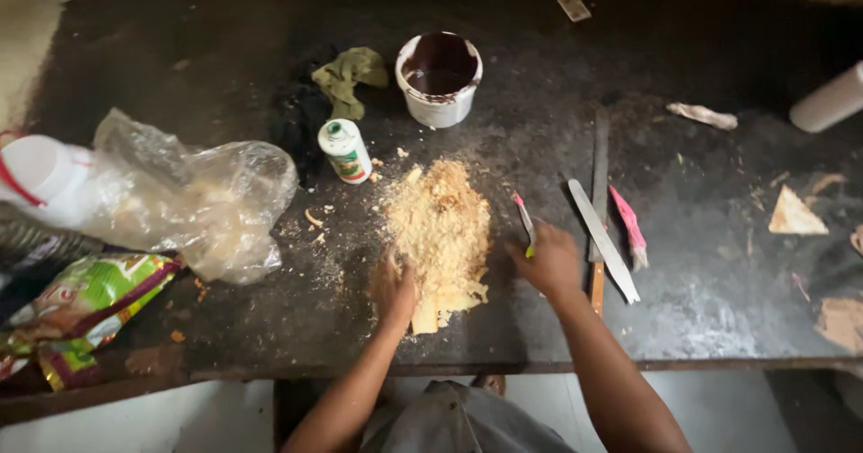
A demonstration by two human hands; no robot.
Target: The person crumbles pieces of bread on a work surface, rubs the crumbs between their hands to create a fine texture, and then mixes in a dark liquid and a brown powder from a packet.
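Dark worktable. Clear plastic bag, left. Sawdust pile, centre, between both hands. White bucket of dark liquid, beyond pile. Left hand: flat, fingers loose, pressing pile's near-left edge. Right hand: grasping 1 small pink-handled tool just right of pile. White bottle.

Left hand and right hand flank a sawdust pile on the dark table
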